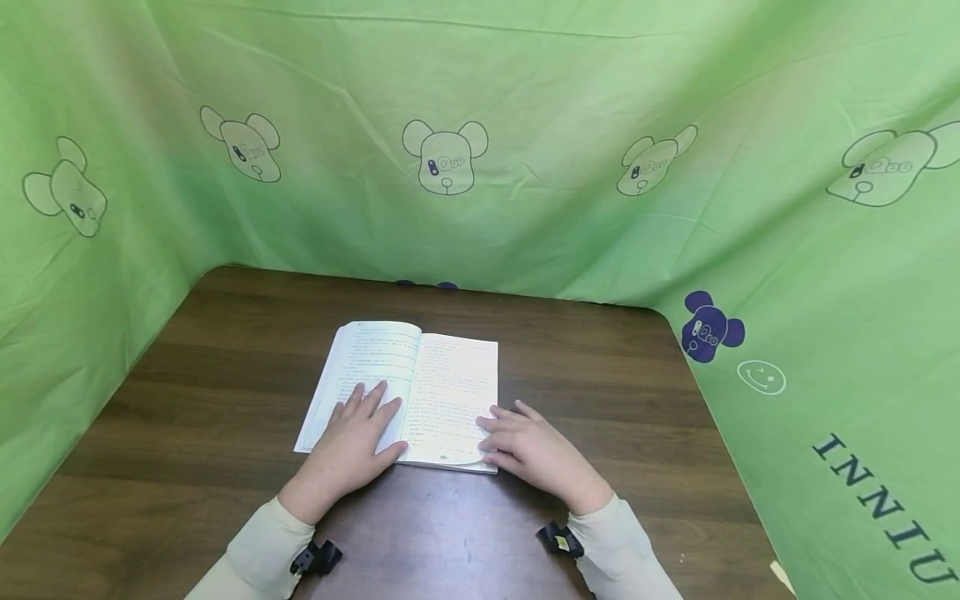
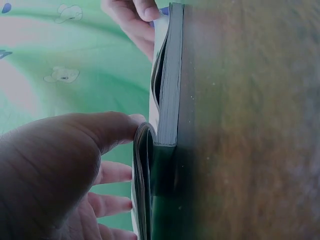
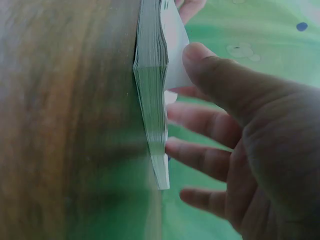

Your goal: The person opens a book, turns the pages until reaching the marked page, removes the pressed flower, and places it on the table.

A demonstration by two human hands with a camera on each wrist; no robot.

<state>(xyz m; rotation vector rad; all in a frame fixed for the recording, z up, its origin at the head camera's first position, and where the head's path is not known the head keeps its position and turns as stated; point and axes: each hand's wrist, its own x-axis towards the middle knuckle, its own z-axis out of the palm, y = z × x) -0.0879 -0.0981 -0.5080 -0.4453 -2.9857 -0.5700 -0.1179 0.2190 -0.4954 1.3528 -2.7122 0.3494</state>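
An open book (image 1: 453, 392) lies on the brown table, printed text on both pages. My left hand (image 1: 352, 442) rests spread over the lower part of the left page (image 1: 375, 350), its thumb at the bottom edge near the spine. In the left wrist view that thumb (image 2: 117, 127) lies against the curved page edges. At the lower right corner my right hand (image 1: 536, 450) pinches the right page (image 3: 175, 55). The right wrist view has this page lifted off the block, thumb (image 3: 197, 52) at its edge and the index finger partly hidden behind it.
The wooden table (image 1: 247, 350) extends around the book on every side. Green cloth (image 1: 525, 75) with printed bear heads hangs behind and beside the table. A black wrist camera (image 1: 317, 557) sits on the left sleeve, another camera (image 1: 560, 540) on the right.
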